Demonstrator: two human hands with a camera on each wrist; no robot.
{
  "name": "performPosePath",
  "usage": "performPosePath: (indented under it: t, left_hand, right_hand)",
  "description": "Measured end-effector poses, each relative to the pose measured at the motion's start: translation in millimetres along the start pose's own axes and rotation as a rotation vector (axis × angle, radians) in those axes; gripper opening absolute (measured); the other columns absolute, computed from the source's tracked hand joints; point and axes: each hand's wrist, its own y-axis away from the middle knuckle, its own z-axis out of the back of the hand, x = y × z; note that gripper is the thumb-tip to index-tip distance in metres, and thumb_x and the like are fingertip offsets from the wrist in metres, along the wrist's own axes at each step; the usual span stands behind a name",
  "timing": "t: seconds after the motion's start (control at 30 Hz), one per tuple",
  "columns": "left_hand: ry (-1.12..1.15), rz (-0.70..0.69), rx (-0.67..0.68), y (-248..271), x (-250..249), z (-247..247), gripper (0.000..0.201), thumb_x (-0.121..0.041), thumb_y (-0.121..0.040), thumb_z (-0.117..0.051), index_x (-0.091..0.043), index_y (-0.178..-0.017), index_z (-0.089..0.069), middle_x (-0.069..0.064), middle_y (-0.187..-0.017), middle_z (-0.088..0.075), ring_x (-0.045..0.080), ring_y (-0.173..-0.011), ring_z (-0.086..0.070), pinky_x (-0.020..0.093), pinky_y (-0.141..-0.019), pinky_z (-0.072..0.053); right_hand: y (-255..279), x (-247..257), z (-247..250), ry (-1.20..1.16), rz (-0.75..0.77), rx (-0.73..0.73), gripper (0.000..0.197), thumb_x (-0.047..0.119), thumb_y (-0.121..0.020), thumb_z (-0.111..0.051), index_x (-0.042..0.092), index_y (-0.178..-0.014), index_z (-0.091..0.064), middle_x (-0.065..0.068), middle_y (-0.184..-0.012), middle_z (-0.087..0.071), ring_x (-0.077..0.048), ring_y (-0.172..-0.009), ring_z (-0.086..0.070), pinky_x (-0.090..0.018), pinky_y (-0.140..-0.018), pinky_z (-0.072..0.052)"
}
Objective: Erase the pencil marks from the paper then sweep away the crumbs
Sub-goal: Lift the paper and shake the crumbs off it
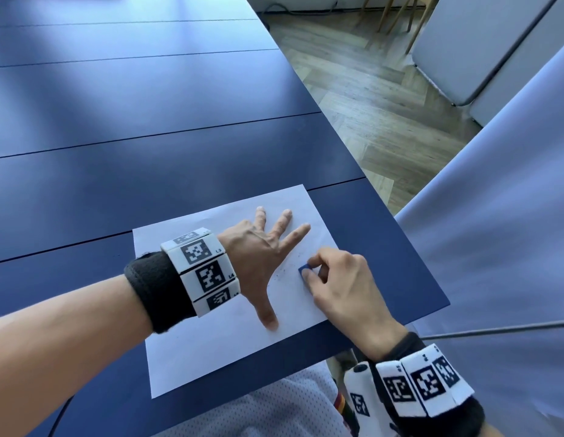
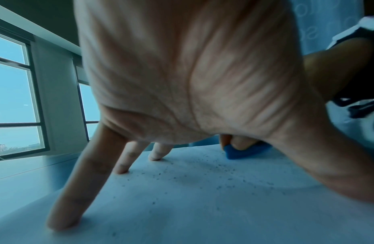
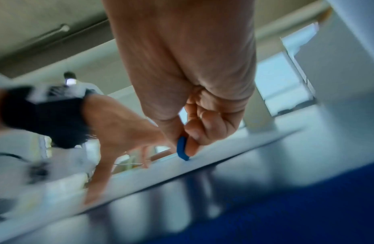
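Note:
A white sheet of paper [image 1: 211, 342] lies at the near right corner of the dark blue table [image 1: 148, 137]. My left hand [image 1: 261, 257] presses flat on the sheet with fingers and thumb spread wide. My right hand [image 1: 334, 279] pinches a small blue eraser [image 1: 304, 269] whose edge touches the paper just right of the left hand. The eraser [image 2: 244, 152] shows past the left palm, and dark crumbs [image 2: 202, 175] lie scattered over the paper [image 2: 182, 206]. In the right wrist view the eraser [image 3: 182, 150] sits between thumb and fingers. Faint grey marks [image 1: 283, 271] dot the sheet beside the eraser.
The table's right edge [image 1: 400, 222] runs close by the paper, with wooden floor [image 1: 369, 89] beyond. A pale fabric screen [image 1: 495, 247] stands at the right. The paper's near corner overhangs the table above my lap [image 1: 258, 414].

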Motion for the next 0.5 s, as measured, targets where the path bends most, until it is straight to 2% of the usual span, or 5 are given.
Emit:
performPosePath:
  t: [0.07,0.13,0.23,0.4,0.5]
  left_hand:
    - [0.005,-0.001,0.002,0.6,0.3,0.6,0.158,-0.08,-0.045,-0.078,-0.027,-0.15,0.027,0.01,-0.161,0.021,0.046,-0.147,0.006,0.043,-0.112,-0.03]
    - [0.004,0.003,0.0,1.1,0.0,0.2,0.157,-0.081,-0.046,-0.077,-0.025,-0.15,0.026,0.011,-0.161,0.021,0.047,-0.146,0.006,0.043,-0.112,-0.03]
    - [-0.001,0.006,0.004,1.9,-0.5,1.0,0.156,-0.079,-0.047,-0.078,-0.022,-0.151,0.023,0.011,-0.161,0.021,0.047,-0.146,0.007,0.043,-0.113,-0.03]
    - [0.045,-0.004,0.011,9.1,9.2,5.2,0.153,-0.071,-0.048,-0.084,-0.017,-0.155,0.012,0.006,-0.162,0.018,0.04,-0.148,0.006,0.045,-0.115,-0.023]
    - [0.062,0.016,0.023,13.3,13.5,2.8,0.151,-0.069,-0.049,-0.084,-0.017,-0.155,0.009,0.008,-0.162,0.018,0.039,-0.148,0.007,0.045,-0.116,-0.021]
  right_hand:
    - [-7.7,-3.5,2.7,0.036,-0.006,-0.03,0.016,0.026,-0.088,-0.06,0.01,-0.088,-0.064,-0.003,-0.071,-0.065,-0.024,-0.068,-0.062,-0.037,-0.065,-0.052]
    - [-1.5,7.4,-1.2,0.035,0.053,0.07,0.016,0.024,-0.088,-0.058,0.009,-0.086,-0.061,-0.004,-0.067,-0.063,-0.023,-0.062,-0.059,-0.036,-0.059,-0.049]
    - [3.4,13.2,4.2,0.006,0.074,0.223,0.015,0.026,-0.087,-0.061,0.011,-0.085,-0.065,0.005,-0.06,-0.057,-0.011,-0.055,-0.052,-0.021,-0.054,-0.04]
    - [-40.7,-21.2,46.9,0.042,-0.079,-0.049,0.008,0.025,-0.086,-0.067,0.017,-0.083,-0.066,0.007,-0.059,-0.062,-0.002,-0.055,-0.056,-0.01,-0.053,-0.041]
    - [-63.2,-39.8,54.7,0.088,-0.161,-0.069,0.011,0.022,-0.087,-0.067,0.011,-0.088,-0.066,0.003,-0.062,-0.061,-0.002,-0.06,-0.055,-0.014,-0.053,-0.038]
